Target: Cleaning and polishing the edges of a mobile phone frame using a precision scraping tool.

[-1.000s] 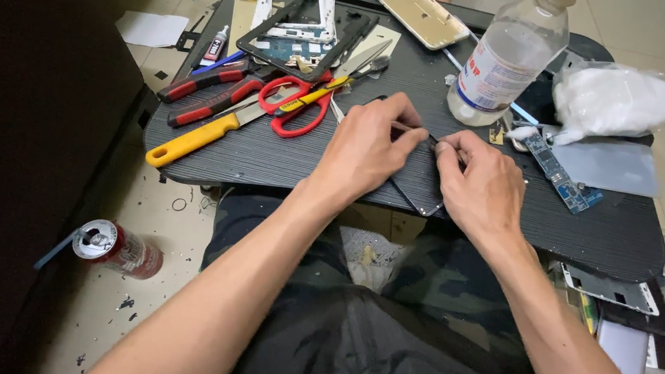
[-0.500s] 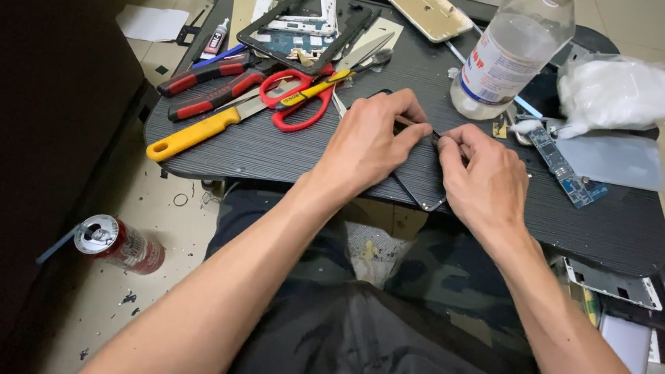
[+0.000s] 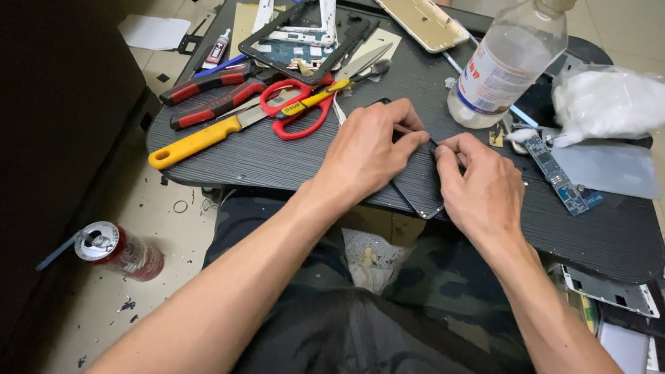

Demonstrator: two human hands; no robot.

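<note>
Both hands meet over a flat dark glass phone panel (image 3: 421, 191) lying at the near edge of the black ribbed lap table (image 3: 284, 164). The left hand (image 3: 370, 154) pinches a thin stick-like tool (image 3: 409, 130), perhaps a pick, against the panel. The right hand (image 3: 481, 184) presses curled fingers on the panel's right edge. Red-handled scissors (image 3: 295, 111) lie left of the panel; a clear plastic bottle (image 3: 504, 64) stands beyond it.

Left hand (image 3: 366, 153) and right hand (image 3: 480, 188) on dark phone panel (image 3: 421, 191), thin tool (image 3: 415, 133) between.
</note>
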